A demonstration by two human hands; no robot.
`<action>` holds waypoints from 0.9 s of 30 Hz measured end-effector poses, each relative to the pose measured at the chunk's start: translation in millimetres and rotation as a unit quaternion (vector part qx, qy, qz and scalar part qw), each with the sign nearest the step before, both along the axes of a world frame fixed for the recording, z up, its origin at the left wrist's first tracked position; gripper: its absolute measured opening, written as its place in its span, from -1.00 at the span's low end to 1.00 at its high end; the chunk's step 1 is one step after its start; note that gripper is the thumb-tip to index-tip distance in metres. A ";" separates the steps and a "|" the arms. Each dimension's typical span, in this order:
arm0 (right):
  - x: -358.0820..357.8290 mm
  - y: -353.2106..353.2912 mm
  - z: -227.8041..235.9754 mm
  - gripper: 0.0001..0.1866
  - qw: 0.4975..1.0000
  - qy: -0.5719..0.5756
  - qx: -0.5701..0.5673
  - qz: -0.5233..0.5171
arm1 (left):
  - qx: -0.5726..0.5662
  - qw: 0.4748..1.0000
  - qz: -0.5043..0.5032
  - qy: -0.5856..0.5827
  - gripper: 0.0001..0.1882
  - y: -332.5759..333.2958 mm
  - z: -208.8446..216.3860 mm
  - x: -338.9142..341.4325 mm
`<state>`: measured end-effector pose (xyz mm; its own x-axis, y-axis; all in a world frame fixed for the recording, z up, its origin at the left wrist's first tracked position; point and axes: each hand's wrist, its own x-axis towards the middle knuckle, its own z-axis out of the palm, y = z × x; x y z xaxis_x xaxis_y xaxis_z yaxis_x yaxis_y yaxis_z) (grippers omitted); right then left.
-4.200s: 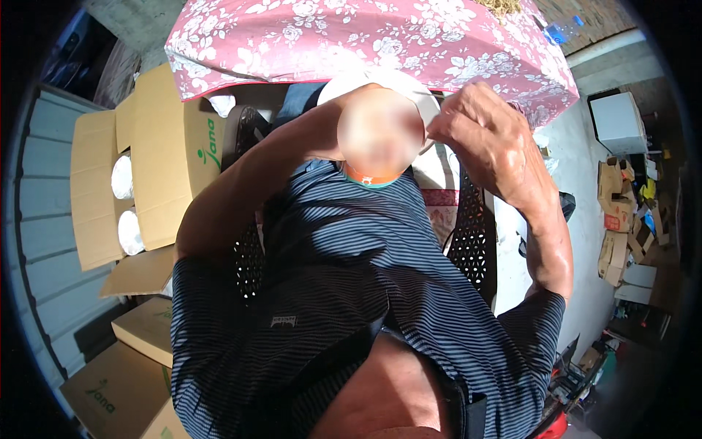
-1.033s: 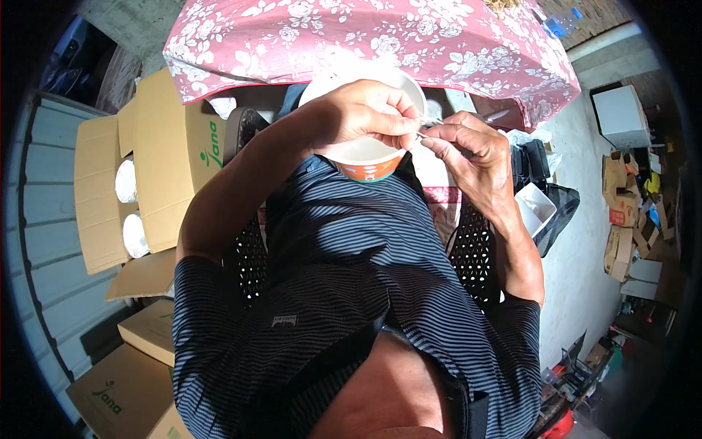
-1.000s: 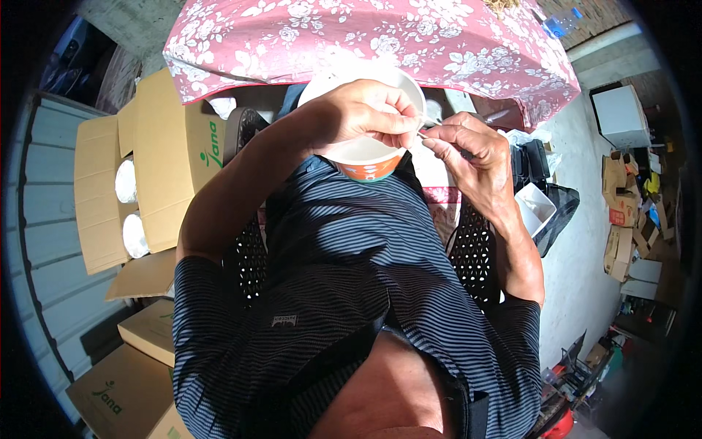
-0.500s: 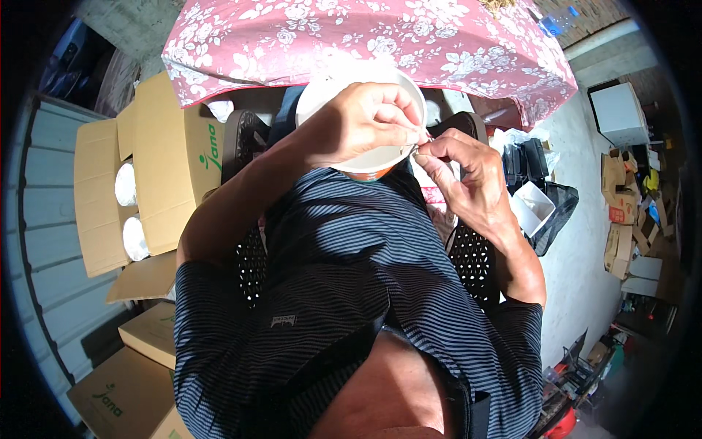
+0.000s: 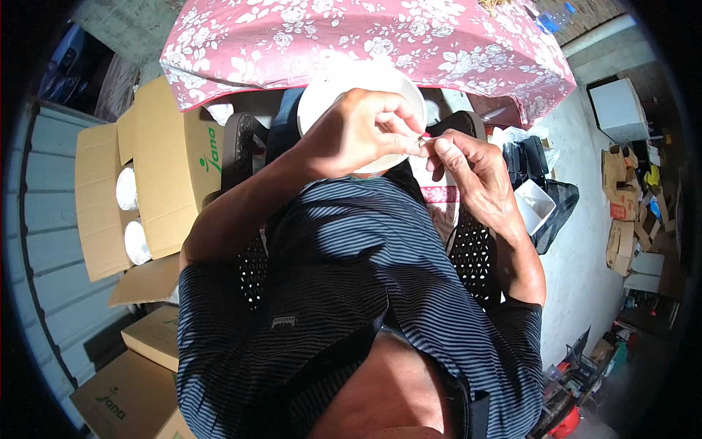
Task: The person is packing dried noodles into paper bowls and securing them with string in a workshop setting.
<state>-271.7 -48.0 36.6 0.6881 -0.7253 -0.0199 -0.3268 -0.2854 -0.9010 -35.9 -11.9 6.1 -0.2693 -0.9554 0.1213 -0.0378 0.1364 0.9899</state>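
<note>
A round white bowl or tub (image 5: 314,99) sits at my lap, its far side bright with sunlight. Above its right part, my left hand (image 5: 360,130) is closed, thumb and fingertips pinched together. My right hand (image 5: 475,172) meets it just past the bowl's right rim, with thumb and forefinger pinched too. Between the two sets of fingertips is a tiny dark piece (image 5: 424,137), too small to name. The left hand and forearm hide much of the bowl's inside.
Ahead stands a table under a pink floral cloth (image 5: 292,44). Open cardboard boxes (image 5: 164,168) are on my left. To the right are a white square container (image 5: 534,207) and dark bags (image 5: 525,161) on the floor. I sit in a dark perforated chair (image 5: 472,256).
My left hand has shifted slightly down over the bowl. The right hand has turned, its thumb now on top, and its fingertips sit a little higher. Both hands still meet by the rim.
</note>
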 end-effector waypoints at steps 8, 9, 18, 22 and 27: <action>-1.5 0.9 -12.4 -0.77 0.988 -0.092 0.110 -0.051 | 0.044 0.996 -0.049 0.064 -0.75 -3.9 -7.7 5.4; -0.4 1.8 -11.5 -0.75 0.991 -0.070 0.102 -0.050 | 0.043 0.995 -0.052 0.071 -0.75 -4.2 -8.2 4.8; 5.8 2.8 -25.2 -0.84 0.992 -0.064 0.046 -0.101 | -0.031 0.999 0.001 0.020 -0.84 0.3 -10.3 -1.6; 6.1 5.3 -28.8 -0.87 0.990 -0.086 0.022 -0.109 | -0.064 0.997 0.046 -0.022 -0.86 7.6 -9.6 -6.7; 6.0 6.2 -33.4 -0.86 0.991 -0.079 0.005 -0.106 | -0.053 0.987 0.117 -0.093 -0.88 17.2 2.7 -16.1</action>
